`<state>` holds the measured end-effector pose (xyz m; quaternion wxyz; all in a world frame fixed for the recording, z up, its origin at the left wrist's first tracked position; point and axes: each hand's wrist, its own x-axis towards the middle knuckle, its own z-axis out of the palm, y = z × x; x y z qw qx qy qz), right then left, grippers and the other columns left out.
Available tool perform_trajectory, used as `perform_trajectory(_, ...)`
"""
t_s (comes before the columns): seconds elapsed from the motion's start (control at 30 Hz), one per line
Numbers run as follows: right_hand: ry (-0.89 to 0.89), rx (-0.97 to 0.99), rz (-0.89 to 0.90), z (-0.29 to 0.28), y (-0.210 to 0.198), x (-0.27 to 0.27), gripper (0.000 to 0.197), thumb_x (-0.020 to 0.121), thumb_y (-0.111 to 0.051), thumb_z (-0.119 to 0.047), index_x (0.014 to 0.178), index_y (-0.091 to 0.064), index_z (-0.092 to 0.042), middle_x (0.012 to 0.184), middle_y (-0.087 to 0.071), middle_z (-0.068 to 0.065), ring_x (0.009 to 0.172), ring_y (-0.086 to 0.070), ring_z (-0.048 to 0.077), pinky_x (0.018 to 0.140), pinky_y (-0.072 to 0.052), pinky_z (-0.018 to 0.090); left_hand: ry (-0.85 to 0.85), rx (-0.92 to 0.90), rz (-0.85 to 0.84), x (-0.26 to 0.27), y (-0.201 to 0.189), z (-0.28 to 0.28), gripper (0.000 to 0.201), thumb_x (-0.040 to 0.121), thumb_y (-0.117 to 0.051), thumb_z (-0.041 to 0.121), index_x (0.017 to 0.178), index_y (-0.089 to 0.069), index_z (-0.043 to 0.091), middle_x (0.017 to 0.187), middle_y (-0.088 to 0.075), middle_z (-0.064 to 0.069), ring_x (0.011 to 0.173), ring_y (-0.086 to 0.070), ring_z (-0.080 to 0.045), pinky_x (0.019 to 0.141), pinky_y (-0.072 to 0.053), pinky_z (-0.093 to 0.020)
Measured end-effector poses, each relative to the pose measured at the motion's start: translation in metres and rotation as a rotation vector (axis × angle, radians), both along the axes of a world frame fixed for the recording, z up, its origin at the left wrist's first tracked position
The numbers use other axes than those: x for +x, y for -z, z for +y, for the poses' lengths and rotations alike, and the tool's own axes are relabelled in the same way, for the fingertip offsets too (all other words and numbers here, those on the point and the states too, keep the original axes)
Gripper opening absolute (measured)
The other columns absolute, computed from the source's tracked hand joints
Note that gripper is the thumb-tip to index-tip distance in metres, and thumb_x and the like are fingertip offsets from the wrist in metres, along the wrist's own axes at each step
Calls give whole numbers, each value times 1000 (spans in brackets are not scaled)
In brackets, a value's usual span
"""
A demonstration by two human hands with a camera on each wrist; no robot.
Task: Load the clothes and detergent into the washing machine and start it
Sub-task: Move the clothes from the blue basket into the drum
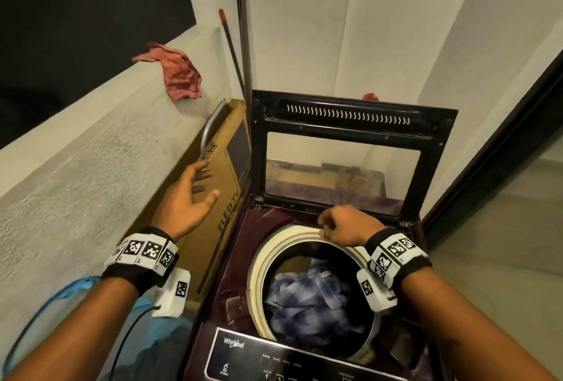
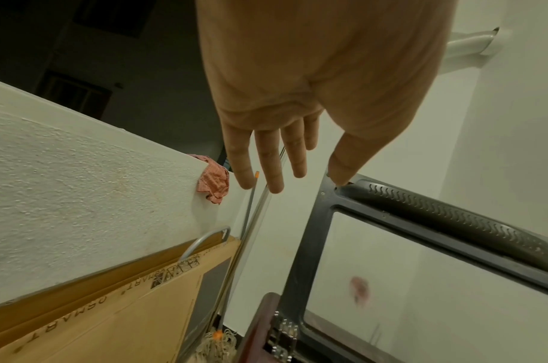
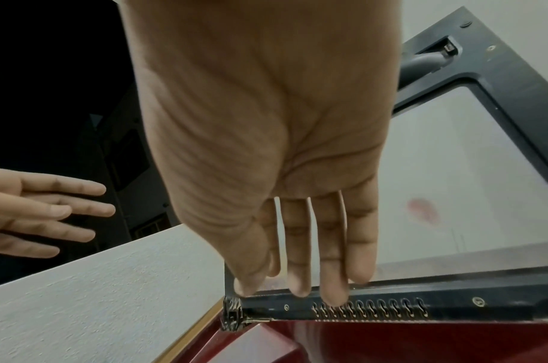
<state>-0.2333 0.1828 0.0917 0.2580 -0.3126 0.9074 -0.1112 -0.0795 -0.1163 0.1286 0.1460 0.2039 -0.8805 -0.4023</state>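
- Blue patterned clothes (image 1: 307,292) sit in the maroon top-loading washing machine (image 1: 243,246); detergent step judged pending.
- Left hand (image 1: 185,201) open, empty; right hand (image 1: 347,225) fingers (image 3: 297,282) relaxed, empty.
- Next: fetch detergent.

Head looks down, wrists perhaps upward, sharing lid (image 1: 350,149)

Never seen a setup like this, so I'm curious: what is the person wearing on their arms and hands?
Both hands are bare: left hand, right hand. Each wrist carries a black fabric band faced with white tiles printed with black square codes, and a small white box bearing one more code. No sleeves show.
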Motion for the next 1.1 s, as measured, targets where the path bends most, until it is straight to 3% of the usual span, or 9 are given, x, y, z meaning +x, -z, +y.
perform_trajectory(0.27, -160, -122, 59, -78, -23, -2, 22, 94, -63, -32, 111, -71, -22, 110, -73, -1, 104, -66, 20, 93, -53, 40, -168, 48, -33, 61, 28, -62, 50, 90, -71, 22, 134, -52, 32, 132, -63, 5, 119, -62, -16, 104, -50, -45)
perform_trajectory(0.37, -307, -140, 84, -144, -23, 11, 18, 93, -64, -32, 107, -71, -22, 106, -74, -1, 100, -68, 19, 89, -54, 38, -285, 57, -35, 110, 42, -97, 44, 90, -71, 23, 129, -55, 34, 129, -66, 5, 113, -65, -15, 101, -52, -43)
perform_trajectory(0.5, -512, -104, 95, -246, -13, 46, 22, 94, -62, -35, 109, -70, -23, 111, -73, 0, 103, -68, 21, 89, -54, 38, -497, 83, -30, 191, 65, -138, 42, 91, -70, 19, 131, -57, 24, 129, -65, 3, 111, -64, -22, 96, -51, -38)
perform_trajectory(0.6, -673, -75, 64, -322, 0, 88, 22, 96, -61, -31, 113, -69, -20, 112, -71, -2, 105, -65, 19, 86, -48, 29, -653, 81, -71, 258, 92, -160, 41, 92, -69, 18, 131, -58, 22, 129, -64, 1, 110, -63, -23, 98, -51, -39)
perform_trajectory(0.73, -922, -11, 62, -425, 35, 158, 20, 93, -60, -30, 106, -71, -19, 107, -73, 4, 99, -67, 26, 88, -55, 37, -806, 89, -173, 340, 141, -176, 42, 90, -70, 20, 131, -59, 20, 131, -64, -3, 114, -62, -27, 96, -50, -38)
perform_trajectory(0.83, -1129, 67, 68, -491, 68, 215, 21, 91, -58, -31, 105, -71, -23, 98, -71, 3, 94, -67, 27, 83, -55, 36, -868, 96, -207, 380, 180, -183, 49, 85, -63, 37, 129, -60, 17, 132, -62, -8, 116, -61, -31, 97, -47, -39)
perform_trajectory(0.93, -1321, 127, 72, -548, 112, 272, 32, 90, -56, -41, 110, -71, -20, 110, -72, 9, 102, -66, 30, 89, -54, 43, -924, 135, -207, 399, 215, -191, 54, 81, -56, 42, 129, -61, 18, 132, -61, -9, 117, -59, -30, 99, -45, -38)
perform_trajectory(1.1, -1619, 354, 118, -602, 218, 347, 28, 97, -57, -35, 115, -69, -17, 122, -68, 6, 114, -61, 29, 94, -44, 32, -1013, 186, -128, 403, 283, -213, 53, 96, -58, 40, 145, -45, 25, 148, -49, 0, 130, -49, -21, 109, -42, -38)
